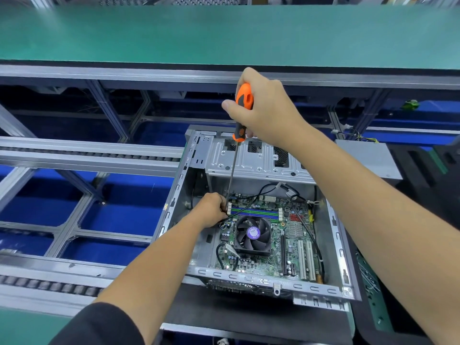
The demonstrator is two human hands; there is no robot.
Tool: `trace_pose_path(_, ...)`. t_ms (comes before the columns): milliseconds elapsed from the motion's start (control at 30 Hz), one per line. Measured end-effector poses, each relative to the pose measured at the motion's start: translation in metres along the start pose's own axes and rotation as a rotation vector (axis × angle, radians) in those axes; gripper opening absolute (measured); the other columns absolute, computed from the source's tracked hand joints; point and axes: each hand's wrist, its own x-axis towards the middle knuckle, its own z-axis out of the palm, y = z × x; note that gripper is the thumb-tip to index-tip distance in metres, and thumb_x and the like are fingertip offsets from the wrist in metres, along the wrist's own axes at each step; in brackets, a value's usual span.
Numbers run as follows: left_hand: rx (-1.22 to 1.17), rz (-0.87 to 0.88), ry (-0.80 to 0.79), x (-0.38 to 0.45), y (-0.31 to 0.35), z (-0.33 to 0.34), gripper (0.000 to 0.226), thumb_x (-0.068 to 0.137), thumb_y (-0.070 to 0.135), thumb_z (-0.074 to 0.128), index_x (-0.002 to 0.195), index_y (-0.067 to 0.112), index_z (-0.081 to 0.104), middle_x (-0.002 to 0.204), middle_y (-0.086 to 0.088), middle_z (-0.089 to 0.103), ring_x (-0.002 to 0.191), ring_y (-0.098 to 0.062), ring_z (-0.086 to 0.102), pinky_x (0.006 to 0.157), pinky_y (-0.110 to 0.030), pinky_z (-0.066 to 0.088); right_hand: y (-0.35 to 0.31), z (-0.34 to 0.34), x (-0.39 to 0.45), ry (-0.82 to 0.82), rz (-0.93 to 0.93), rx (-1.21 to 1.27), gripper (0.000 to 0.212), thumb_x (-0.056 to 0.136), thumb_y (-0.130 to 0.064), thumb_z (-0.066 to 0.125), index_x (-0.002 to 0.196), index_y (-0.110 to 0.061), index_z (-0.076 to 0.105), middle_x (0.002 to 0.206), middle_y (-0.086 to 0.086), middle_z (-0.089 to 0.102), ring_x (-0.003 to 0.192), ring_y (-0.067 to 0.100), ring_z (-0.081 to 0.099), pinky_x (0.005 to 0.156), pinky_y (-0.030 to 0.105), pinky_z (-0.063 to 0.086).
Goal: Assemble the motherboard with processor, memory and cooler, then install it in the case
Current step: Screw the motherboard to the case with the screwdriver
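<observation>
An open grey case (334, 227) lies on its side with the green motherboard (293, 247) inside it. A black cooler fan (252, 236) sits on the board, below blue and green memory slots (255, 213). My right hand (267, 110) grips the orange and black handle of a long screwdriver (243, 98). Its shaft runs down to the board's far left corner. My left hand (211, 209) is curled there, pinching the lower shaft near its tip, which is hidden behind the fingers.
Black cables (307, 227) loop over the board's right side and near the fan. A roller conveyor (82, 155) with aluminium rails runs at left. A green shelf (224, 36) spans above. A grey power supply (368, 158) and black foam lie at right.
</observation>
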Motion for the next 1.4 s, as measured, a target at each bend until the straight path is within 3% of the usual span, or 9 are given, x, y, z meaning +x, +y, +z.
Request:
trace_pose_path(233,-0.014,-0.026,0.01,0.0026,0.0023,-0.0019,0.007,0.078,0.009,0.073,0.082,0.008,0.067,0.085,-0.003,0.062,0.077,-0.018,0.06,0.075,-0.025,0.051,-0.0001,-0.0007,0.0014,-0.005,-0.002,0.003,0.036,0.093,-0.038,0.056,0.101,-0.005,0.046,0.083,0.026,0.061,0.069,0.038,0.062,0.056,0.043,0.054)
trace_pose_path(400,0.017,-0.039,0.007,0.002,0.0031,-0.0025,0.007,0.079,0.009,0.07,0.082,0.007,0.065,0.087,-0.008,0.064,0.074,-0.021,0.06,0.074,-0.028,0.053,-0.0013,0.0003,0.0008,-0.007,-0.011,0.0,0.035,0.093,-0.038,0.057,0.1,-0.005,0.046,0.08,0.025,0.06,0.068,0.038,0.061,0.061,0.047,0.054)
trace_pose_path(500,0.027,-0.036,0.003,0.0007,0.0039,-0.0029,0.007,0.08,0.01,0.069,0.08,0.008,0.062,0.085,-0.007,0.062,0.071,-0.02,0.058,0.069,-0.026,0.051,-0.0024,0.0014,-0.0001,-0.009,-0.015,-0.003,0.034,0.093,-0.037,0.057,0.099,-0.005,0.047,0.074,0.021,0.056,0.069,0.035,0.061,0.064,0.046,0.054)
trace_pose_path(667,0.016,-0.035,0.0,0.0,0.0033,-0.0029,0.005,0.08,0.007,0.068,0.083,0.005,0.066,0.086,-0.007,0.063,0.076,-0.021,0.06,0.072,-0.027,0.052,-0.0016,0.0008,-0.0007,-0.015,-0.009,0.003,0.035,0.093,-0.037,0.057,0.1,-0.005,0.046,0.068,0.01,0.049,0.07,0.034,0.061,0.061,0.044,0.054)
trace_pose_path(800,-0.023,-0.025,0.013,0.0005,0.0044,-0.0029,0.014,0.078,0.005,0.067,0.071,0.013,0.059,0.075,0.0,0.058,0.069,-0.016,0.054,0.067,-0.021,0.045,-0.002,0.0007,-0.0008,-0.011,-0.019,0.005,0.034,0.093,-0.037,0.058,0.1,-0.005,0.047,0.072,0.019,0.055,0.069,0.034,0.061,0.062,0.044,0.054)
trace_pose_path(900,-0.025,-0.017,0.005,0.0006,0.0032,-0.0022,0.014,0.077,0.001,0.063,0.071,0.013,0.06,0.085,-0.004,0.064,0.077,-0.018,0.06,0.076,-0.026,0.052,-0.002,0.0003,-0.0013,-0.01,-0.02,-0.001,0.034,0.093,-0.038,0.058,0.1,-0.006,0.047,0.078,0.022,0.058,0.068,0.034,0.061,0.059,0.043,0.054)
trace_pose_path(1167,-0.045,-0.013,0.016,-0.0014,0.0018,-0.0046,0.028,0.075,-0.003,0.06,0.06,0.021,0.055,0.086,-0.001,0.064,0.079,-0.017,0.061,0.074,-0.022,0.049,-0.0029,-0.0012,-0.0015,-0.013,-0.008,0.005,0.032,0.093,-0.038,0.058,0.099,-0.009,0.046,0.081,0.021,0.06,0.069,0.032,0.063,0.061,0.044,0.056)
trace_pose_path(1400,-0.035,-0.03,0.027,-0.0022,0.0026,-0.0057,0.025,0.077,-0.004,0.058,0.064,0.018,0.058,0.095,-0.006,0.066,0.088,-0.021,0.064,0.083,-0.031,0.054,-0.0005,-0.0002,-0.0032,-0.006,-0.009,-0.007,0.032,0.093,-0.039,0.058,0.098,-0.01,0.047,0.08,0.021,0.059,0.069,0.031,0.062,0.063,0.045,0.055)
